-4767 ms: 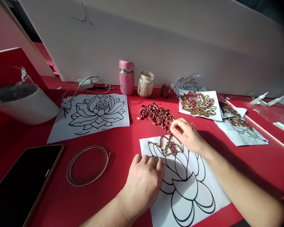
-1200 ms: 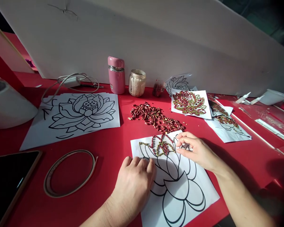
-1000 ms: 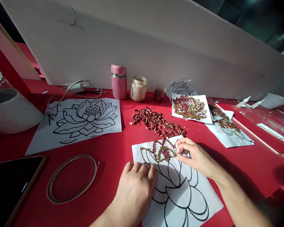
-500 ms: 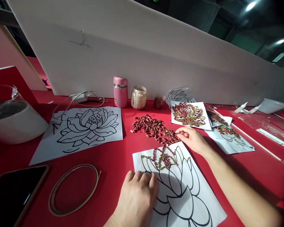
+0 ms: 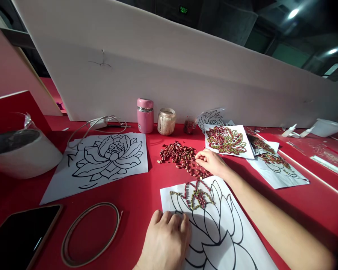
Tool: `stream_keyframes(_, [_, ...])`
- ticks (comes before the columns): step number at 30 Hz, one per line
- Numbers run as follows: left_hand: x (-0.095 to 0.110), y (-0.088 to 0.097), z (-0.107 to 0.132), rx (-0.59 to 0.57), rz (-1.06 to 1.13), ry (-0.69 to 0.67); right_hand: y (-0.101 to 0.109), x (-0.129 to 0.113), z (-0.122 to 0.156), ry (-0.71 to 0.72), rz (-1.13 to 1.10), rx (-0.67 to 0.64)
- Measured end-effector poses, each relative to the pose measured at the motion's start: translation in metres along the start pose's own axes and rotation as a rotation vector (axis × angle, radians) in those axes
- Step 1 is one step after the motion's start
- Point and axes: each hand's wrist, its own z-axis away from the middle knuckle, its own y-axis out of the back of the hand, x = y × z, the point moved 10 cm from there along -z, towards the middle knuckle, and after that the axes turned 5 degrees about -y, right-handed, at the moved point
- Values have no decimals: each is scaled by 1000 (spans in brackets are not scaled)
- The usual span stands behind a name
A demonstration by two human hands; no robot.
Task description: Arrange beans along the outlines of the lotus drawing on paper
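Note:
A line drawing of a lotus on white paper [image 5: 214, 232] lies in front of me, its top petals outlined with red and green beans [image 5: 198, 197]. My left hand [image 5: 166, 236] rests on the left side of this sheet, fingers curled under and their tips hidden. Beyond the sheet is a loose pile of red-brown beans [image 5: 180, 153]. At the pile's right edge is my right hand [image 5: 211, 161], thumb and fingers pinched together. Whatever is between those fingertips is too small to make out.
Left are lotus sheets [image 5: 109, 157], a tape roll [image 5: 64, 240], a phone [image 5: 28, 236] and a white pot [image 5: 28, 153]. A pink flask [image 5: 145, 118] and a jar [image 5: 166, 123] stand by the white partition [image 5: 157, 67]. Right lie bean-covered pictures [image 5: 228, 139] and glue bottles [image 5: 289, 130].
My right hand has moved left along the bean pile, its fingers still together. My left hand stays on the sheet. The whole view has shifted slightly.

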Motion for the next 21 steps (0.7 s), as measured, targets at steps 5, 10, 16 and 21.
stream_keyframes(5, [-3,-2,1,-15,46,35,-2,2,1,-16,11,-2])
stream_keyframes(10, [-4,-1,1,-11,57,35,5,1,2,-33,18,23])
stream_keyframes(16, [-4,0,0,-14,46,27,-3,-23,-5,24,-8,27])
stream_keyframes(21, [-3,0,0,-9,45,23,-16,-37,-11,74,-25,1])
